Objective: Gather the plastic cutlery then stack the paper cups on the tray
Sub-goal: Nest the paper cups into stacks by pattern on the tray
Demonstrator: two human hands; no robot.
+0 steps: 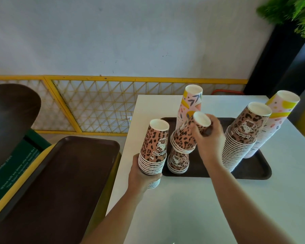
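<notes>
While the left hand [142,175] wraps its fingers round the lower rims of an upside-down stack of leopard-print cups [152,150], holding it at the near left corner of the brown tray [250,170], the right hand [209,136] grips a second, tilted bunch of leopard cups [185,136] by its top, fingers curled round the cup bases. That tilted bunch leans left over a short stack of leopard cups [178,161] standing upside down on the tray, its lowest rim touching or just over the short stack's top; I cannot tell which.

The leopard cups are pinkish brown with black blotches and a small cartoon cat sticker with lettering, printed so it reads inverted here. Their white bases face up, and the rolled white rims show as tight bands along each stack.

Behind the tilted bunch rises a pastel stack [189,104], pale pink with yellow, blue and dark leaf shapes. On the right end of the tray stands a tall leopard stack [243,136], and just behind it, leaning the same way, a tall pastel stack with yellow bands [276,118].

The tray lies on a white table [209,208]. To the left, off the table, sits another brown tray [63,182] on a yellow-edged stand.
</notes>
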